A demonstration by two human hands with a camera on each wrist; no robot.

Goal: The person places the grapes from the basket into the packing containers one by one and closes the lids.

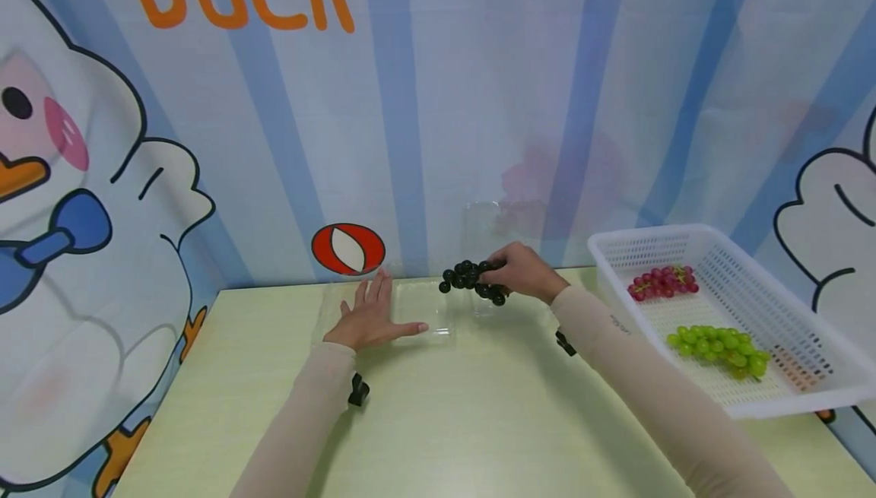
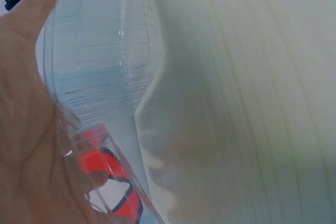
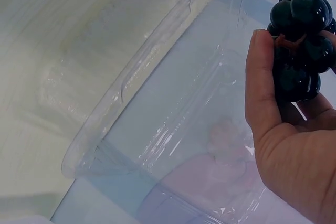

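Observation:
My right hand pinches a bunch of black grapes above the back of the table. Up close in the right wrist view, thumb and fingers hold the dark, glossy grapes by one side. A clear plastic box lies at the table's back edge, its see-through lid raised against the backdrop on the right. Spread wide, my left hand rests on the box's left part with straight fingers and thumb. The left wrist view shows the ridged plastic wall beside the palm.
A white slotted basket stands on the right of the table. Inside it, a bunch of red grapes lies behind a bunch of green grapes. A blue striped backdrop with cartoon ducks hangs right behind the table.

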